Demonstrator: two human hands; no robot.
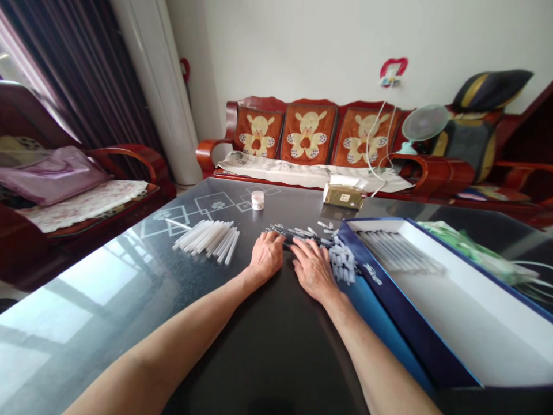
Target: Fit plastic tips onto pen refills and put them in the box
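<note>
In the head view, my left hand rests on the dark table with its fingers curled at the near side of a pile of thin black sticks that look like pen refills. What its fingertips hold, if anything, is hidden. My right hand lies palm down with fingers stretched and apart, touching the right part of that pile. Just right of it is a heap of small translucent grey caps. White translucent tubes, like pen barrels, lie in a loose bunch left of my left hand.
A blue box with a white inside stands at the right, holding a row of clear pens. Behind it lies a green plastic package. A small round tub and a tissue pack stand farther back on the table.
</note>
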